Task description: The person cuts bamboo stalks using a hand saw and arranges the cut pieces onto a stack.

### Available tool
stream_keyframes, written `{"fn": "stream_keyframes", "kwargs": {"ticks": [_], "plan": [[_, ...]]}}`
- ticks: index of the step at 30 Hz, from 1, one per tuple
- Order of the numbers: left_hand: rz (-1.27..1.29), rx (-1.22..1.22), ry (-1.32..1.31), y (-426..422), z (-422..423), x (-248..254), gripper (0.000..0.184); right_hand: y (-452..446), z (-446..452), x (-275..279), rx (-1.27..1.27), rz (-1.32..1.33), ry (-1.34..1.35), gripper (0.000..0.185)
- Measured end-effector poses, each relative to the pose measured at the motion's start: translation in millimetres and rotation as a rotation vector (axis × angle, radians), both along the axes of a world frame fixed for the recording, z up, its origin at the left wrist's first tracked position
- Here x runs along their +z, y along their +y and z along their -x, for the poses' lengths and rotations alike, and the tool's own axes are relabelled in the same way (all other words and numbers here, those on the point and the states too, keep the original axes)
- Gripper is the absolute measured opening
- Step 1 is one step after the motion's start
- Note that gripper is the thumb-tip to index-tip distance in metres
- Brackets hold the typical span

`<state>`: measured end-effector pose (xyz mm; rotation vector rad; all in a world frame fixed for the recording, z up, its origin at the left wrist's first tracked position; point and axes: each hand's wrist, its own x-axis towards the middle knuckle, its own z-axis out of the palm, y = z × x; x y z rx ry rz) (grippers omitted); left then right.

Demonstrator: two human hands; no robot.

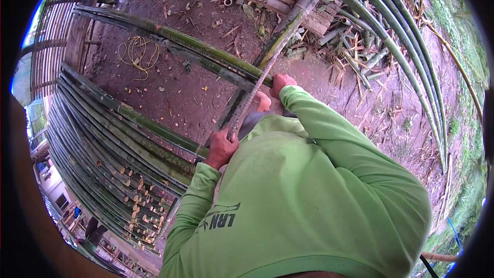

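Note:
My left hand [221, 149] is closed around the lower end of a thin brownish rod [259, 83], close to the front of the green shirt. That rod slants up and to the right, over a thicker, mottled bamboo crosspiece [284, 35]. Right of the rod, my right hand [283, 83] is curled in a fist at the near end of a long green bamboo pole [206, 47]; its fingertips are hidden. Another dark pole [198, 63] lies alongside the green one, and both stretch to the upper left. A bare foot [263, 102] shows between my hands.
Many bamboo poles [118, 144] are stacked at the left. Long poles [391, 46] curve down the right side near cut offcuts [368, 62]. A yellow cord [138, 61] lies on the muddy ground. At the lower left stands another person, partly visible [95, 231].

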<state>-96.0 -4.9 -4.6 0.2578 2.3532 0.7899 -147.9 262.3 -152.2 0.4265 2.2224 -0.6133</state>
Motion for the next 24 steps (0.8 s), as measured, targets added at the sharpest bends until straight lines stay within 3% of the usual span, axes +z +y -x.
{"fn": "stream_keyframes", "kwargs": {"ticks": [11,14,18,24], "plan": [[-0.082,-0.082,0.149,50,33,-44,0.011,6,2,6,-0.028,0.036,0.008,0.035],[0.001,-0.055,-0.005,53,23,-26,0.017,16,-12,12,-0.044,0.044,-0.062,0.035],[-0.093,-0.069,-0.155,41,4,16,0.012,50,-42,8,-0.052,0.024,-0.084,0.033],[0.004,-0.134,-0.101,53,-9,50,0.011,52,-47,13,-0.071,-0.013,-0.079,0.028]]}}
